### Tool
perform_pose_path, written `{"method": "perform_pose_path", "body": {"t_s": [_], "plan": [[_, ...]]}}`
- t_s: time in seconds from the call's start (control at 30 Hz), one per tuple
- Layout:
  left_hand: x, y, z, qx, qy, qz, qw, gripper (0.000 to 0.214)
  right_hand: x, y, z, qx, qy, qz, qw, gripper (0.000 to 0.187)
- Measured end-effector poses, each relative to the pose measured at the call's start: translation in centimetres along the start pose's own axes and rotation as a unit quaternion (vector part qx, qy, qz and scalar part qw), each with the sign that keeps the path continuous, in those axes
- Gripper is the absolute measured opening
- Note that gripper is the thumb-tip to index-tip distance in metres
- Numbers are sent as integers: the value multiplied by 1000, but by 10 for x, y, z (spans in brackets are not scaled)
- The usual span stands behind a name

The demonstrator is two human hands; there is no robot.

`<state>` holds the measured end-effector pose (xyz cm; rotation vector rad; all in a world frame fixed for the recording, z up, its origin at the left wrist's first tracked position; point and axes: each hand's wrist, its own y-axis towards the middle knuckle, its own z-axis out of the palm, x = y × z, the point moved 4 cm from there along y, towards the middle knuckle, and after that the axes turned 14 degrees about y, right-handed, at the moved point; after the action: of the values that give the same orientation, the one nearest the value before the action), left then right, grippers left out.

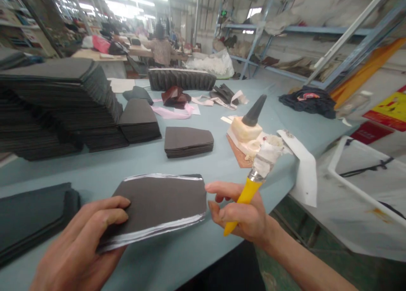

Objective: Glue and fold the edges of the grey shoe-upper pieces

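Note:
In the head view my left hand grips the left end of a thin stack of dark grey panels, fingers on top and thumb beneath. White paste streaks run along the stack's far and near edges. My right hand holds a paintbrush with a yellow handle, its whitened bristles pointing up and away. The right index fingertip is at the stack's right end; I cannot tell if it touches. Beyond the brush a cream block with a black cone on it stands on a brown board.
Tall piles of dark panels stand at the left, with a smaller stack mid-table. More dark panels lie near left. Scraps and pink ribbon lie farther back. A white-framed bin stands off the table's right edge. A person is far behind.

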<state>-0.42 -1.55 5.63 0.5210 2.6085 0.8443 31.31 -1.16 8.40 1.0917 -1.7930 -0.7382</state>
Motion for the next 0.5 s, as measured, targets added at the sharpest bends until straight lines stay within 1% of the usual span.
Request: {"method": "perform_pose_path", "body": {"t_s": [0.07, 0.23, 0.3, 0.37, 0.43, 0.5], "plan": [[-2, -2, -3, -3, -10, -2, 1000, 13, 5, 4, 3, 4, -1, 8, 1000, 21], [-12, -5, -12, -23, -8, 21, 999, 9, 10, 13, 9, 22, 61, 127, 990, 16], [-18, -6, -16, -23, -1, 42, 999, 7, 13, 20, 11, 39, 73, 155, 984, 15], [-25, -7, -20, -23, 9, 59, 998, 4, 18, 25, 12, 56, 84, 169, 980, 15], [-28, -9, -25, -25, 26, 59, 998, 5, 21, 26, 9, 40, 112, 183, 976, 15], [-28, -13, -29, -32, 41, 39, 998, 9, 20, 21, 2, -3, 149, 216, 965, 23]]}}
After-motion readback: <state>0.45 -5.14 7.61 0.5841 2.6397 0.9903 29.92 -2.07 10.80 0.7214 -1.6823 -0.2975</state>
